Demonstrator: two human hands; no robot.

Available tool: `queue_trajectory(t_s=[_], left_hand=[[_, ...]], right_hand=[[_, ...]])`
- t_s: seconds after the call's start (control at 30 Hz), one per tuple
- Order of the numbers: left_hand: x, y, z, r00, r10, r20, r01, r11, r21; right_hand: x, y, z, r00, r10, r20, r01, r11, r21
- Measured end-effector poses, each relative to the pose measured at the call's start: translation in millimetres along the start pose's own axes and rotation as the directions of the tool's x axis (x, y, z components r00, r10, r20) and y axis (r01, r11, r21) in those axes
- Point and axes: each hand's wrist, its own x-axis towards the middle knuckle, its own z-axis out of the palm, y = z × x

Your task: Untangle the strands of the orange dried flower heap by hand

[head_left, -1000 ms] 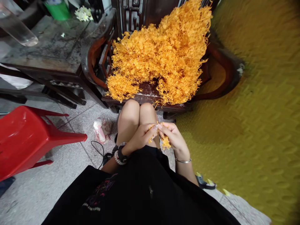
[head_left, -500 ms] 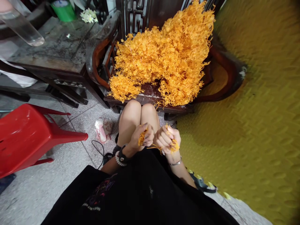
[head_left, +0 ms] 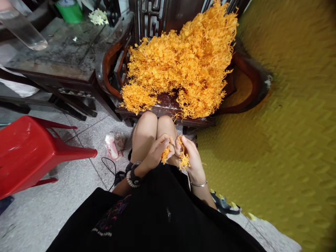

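My left hand (head_left: 158,148) is closed around a small clump of orange stringy pieces (head_left: 165,155), which look like soft plastic; part of the clump is hidden by the fingers. Close beside it, above my lap, my right hand (head_left: 193,157) pinches another orange stringy piece (head_left: 184,161) with thin branching ends hanging down. The fingertips of both hands nearly meet, and I cannot tell if they touch. Beyond my knees, a large heap of the same orange stringy pieces (head_left: 181,66) covers most of a dark wooden chair (head_left: 168,101).
A red plastic stool (head_left: 28,150) stands at the left. Behind it is a dark wooden table (head_left: 70,52) with a clear bottle (head_left: 26,29), a green container (head_left: 69,12) and white flowers (head_left: 98,16). A yellow textured mat (head_left: 262,140) rises at the right. On the floor lies a pink-and-white item (head_left: 112,147).
My hands have drawn nearer each other. My right hand has turned from a fist to a pinch, showing more of its orange piece. The strand that stretched between the hands no longer shows.
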Motion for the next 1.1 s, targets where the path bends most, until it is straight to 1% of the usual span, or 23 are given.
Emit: queue_trajectory(t_s=[0.07,0.17,0.33,0.4,0.47,0.53,0.6,0.73,0.87,0.9,0.97,1.03,1.1], left_hand=[[-0.5,2.5,0.5,1.0,-0.005,-0.007,0.005,0.999,0.044],[-0.3,3.3,-0.1,1.0,-0.007,-0.02,0.008,0.997,0.074],[-2.0,1.9,-4.7,0.999,-0.033,0.034,0.028,0.989,0.145],[-3.4,3.3,-6.2,0.997,-0.043,0.063,0.028,0.976,0.216],[-4.2,5.4,-6.4,0.995,-0.041,0.088,0.01,0.946,0.325],[-3.8,6.6,-5.2,0.994,-0.024,0.108,-0.025,0.901,0.433],[-2.6,5.9,-2.9,0.993,-0.009,0.114,-0.049,0.869,0.493],[0.3,1.4,1.3,0.993,-0.038,0.114,-0.025,0.86,0.51],[2.0,2.6,0.6,0.996,-0.035,0.085,-0.013,0.859,0.512],[2.2,3.8,-0.1,0.997,-0.028,0.068,-0.011,0.857,0.515],[2.2,5.7,-1.4,0.999,-0.014,0.03,-0.003,0.86,0.511],[1.9,5.7,-2.4,1.0,0.011,-0.015,-0.002,0.876,0.482],[1.8,3.5,-3.0,0.996,0.046,-0.07,-0.01,0.897,0.442]], right_hand=[[-1.3,0.4,2.4,1.0,0.004,-0.026,-0.003,0.999,0.048],[-2.8,2.5,5.6,1.0,0.021,-0.018,-0.019,0.994,0.104],[-2.8,3.7,6.7,0.999,0.0,-0.04,0.004,0.994,0.109],[-1.9,4.3,5.4,0.998,-0.014,-0.062,0.022,0.993,0.12],[-0.3,6.1,3.5,0.996,-0.021,-0.091,0.032,0.993,0.114],[1.6,9.2,1.8,0.991,-0.04,-0.124,0.05,0.996,0.078],[3.5,12.9,0.7,0.985,-0.082,-0.151,0.087,0.996,0.026],[5.9,18.5,0.7,0.963,-0.176,-0.206,0.16,0.983,-0.091],[6.9,19.9,-0.6,0.938,-0.229,-0.26,0.183,0.965,-0.19],[7.0,20.0,-1.8,0.941,-0.221,-0.256,0.176,0.966,-0.187],[7.1,20.3,-5.0,0.968,-0.155,-0.199,0.129,0.982,-0.14],[6.8,20.6,-9.1,0.995,-0.051,-0.089,0.045,0.996,-0.071],[6.1,20.5,-13.2,0.999,0.031,0.023,-0.03,0.999,-0.032]])
